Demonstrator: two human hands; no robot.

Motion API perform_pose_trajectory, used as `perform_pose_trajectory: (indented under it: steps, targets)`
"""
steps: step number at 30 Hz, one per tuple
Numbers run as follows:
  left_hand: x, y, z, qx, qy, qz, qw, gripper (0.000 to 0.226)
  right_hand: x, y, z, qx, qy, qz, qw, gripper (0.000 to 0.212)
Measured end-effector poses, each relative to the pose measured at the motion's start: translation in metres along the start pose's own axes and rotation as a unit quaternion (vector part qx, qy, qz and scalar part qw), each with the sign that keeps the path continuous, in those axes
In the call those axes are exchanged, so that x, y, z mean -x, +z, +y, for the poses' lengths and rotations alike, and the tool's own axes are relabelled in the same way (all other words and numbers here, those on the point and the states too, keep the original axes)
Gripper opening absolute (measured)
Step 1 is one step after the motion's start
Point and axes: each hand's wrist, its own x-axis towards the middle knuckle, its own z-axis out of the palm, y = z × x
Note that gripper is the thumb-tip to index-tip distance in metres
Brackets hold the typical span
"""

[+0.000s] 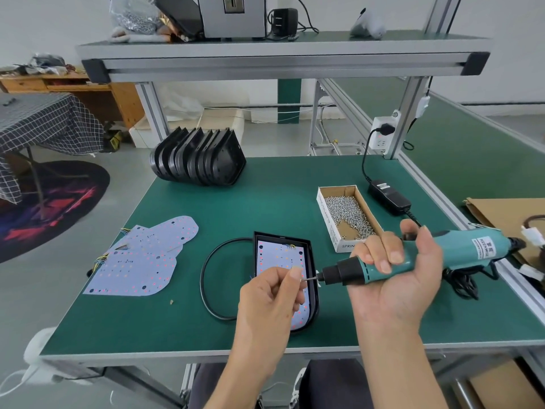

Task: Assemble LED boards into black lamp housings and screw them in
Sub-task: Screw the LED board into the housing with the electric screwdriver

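Left hand pinches at the bit tip of the screwdriver, apparently seating a screw too small to make out. Right hand is wrapped around the driver's teal body, held level just above the housing. An LED board lies inside the housing; spare boards sit left of it, the screw box behind it to the right. If the screw sits crooked, it may drop onto the board or strip its hole.
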Motion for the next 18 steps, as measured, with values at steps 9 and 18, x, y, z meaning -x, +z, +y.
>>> perform_pose_trajectory:
  steps: [9, 18]
  targets:
    - [0.002, 0.01, -0.003, -0.077, 0.011, 0.054, 0.996, 0.033, 0.001, -0.001, 0.002, 0.032, -0.005, -0.022, 0.999, 0.026]
    - [0.002, -0.002, -0.013, -0.191, 0.117, 0.064, 0.973, 0.043, -0.001, -0.009, 0.011, 0.027, 0.013, -0.018, 0.999, 0.023]
